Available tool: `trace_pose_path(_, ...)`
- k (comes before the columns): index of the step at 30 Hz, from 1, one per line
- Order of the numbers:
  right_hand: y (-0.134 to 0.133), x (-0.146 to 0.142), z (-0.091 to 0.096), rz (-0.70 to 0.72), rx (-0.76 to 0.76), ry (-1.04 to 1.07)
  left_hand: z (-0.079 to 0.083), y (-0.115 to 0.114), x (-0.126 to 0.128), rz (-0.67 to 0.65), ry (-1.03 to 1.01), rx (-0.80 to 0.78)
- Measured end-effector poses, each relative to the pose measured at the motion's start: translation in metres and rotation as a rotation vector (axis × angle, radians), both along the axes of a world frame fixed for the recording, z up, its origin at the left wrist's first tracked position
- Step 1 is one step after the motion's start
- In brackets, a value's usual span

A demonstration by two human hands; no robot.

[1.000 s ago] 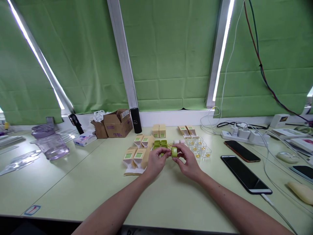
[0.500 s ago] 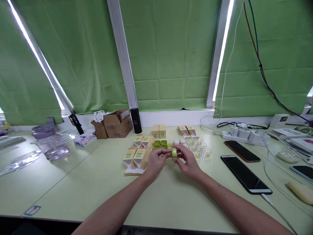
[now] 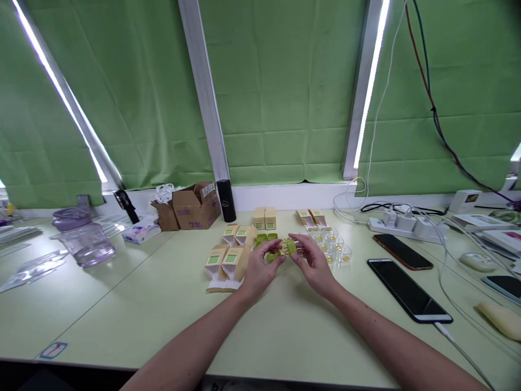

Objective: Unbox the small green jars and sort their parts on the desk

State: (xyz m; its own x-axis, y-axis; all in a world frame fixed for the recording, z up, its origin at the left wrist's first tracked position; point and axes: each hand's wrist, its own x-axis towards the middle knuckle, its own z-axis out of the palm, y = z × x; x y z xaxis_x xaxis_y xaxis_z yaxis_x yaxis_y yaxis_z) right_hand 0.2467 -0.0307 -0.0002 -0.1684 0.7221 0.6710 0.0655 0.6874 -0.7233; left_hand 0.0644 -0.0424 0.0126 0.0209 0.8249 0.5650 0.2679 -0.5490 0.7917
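Observation:
My right hand (image 3: 315, 266) pinches a small green square cap-like piece (image 3: 291, 247) between thumb and fingers, above the middle of the table. Just left of it, my left hand (image 3: 260, 269) has thumb and forefinger apart, with no held thing visible between them. Behind the hands stand several green square cups (image 3: 266, 237), partly covered by my left fingers. Small yellowish pieces (image 3: 284, 245) show in the gap between the hands. Clear cups with yellow centres (image 3: 336, 245) are grouped beyond my right hand, which hides some of them.
Opened cardboard boxes with green labels (image 3: 230, 260) lie left of my hands. More small boxes (image 3: 264, 218) and two flattened ones (image 3: 311, 218) sit behind. Two phones (image 3: 409, 288), cables and a power strip (image 3: 407, 224) occupy the right. A purple jug (image 3: 83, 239) stands left.
The green piece has turned and risen slightly in my right hand. My left thumb and forefinger have parted and moved off it. The white pieces behind are now hidden by my right hand.

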Motion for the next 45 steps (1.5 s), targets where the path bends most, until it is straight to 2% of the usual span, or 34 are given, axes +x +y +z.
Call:
trace_pose_path(8,0.005,0.000,-0.005,-0.144,0.000,0.009,0.004,-0.002,-0.001,0.047,0.093,0.083)
trace_pose_path(14,0.001,0.000,-0.003,-0.214,0.137,-0.097,0.005,-0.002,-0.002,0.055,0.159,0.093)
trace_pose_path(24,-0.004,0.002,-0.001,-0.202,0.385,-0.308,0.003,0.000,-0.002,-0.001,0.215,0.157)
trace_pose_path(35,-0.010,0.003,0.004,-0.220,0.409,-0.351,0.006,-0.003,0.000,-0.009,0.218,0.182)
trace_pose_path(40,-0.009,0.004,0.007,-0.310,0.486,-0.349,0.004,-0.001,0.000,0.036,0.244,0.198)
trace_pose_path(45,-0.007,0.004,0.006,-0.299,0.532,-0.315,0.003,-0.003,0.000,0.034,0.274,0.227)
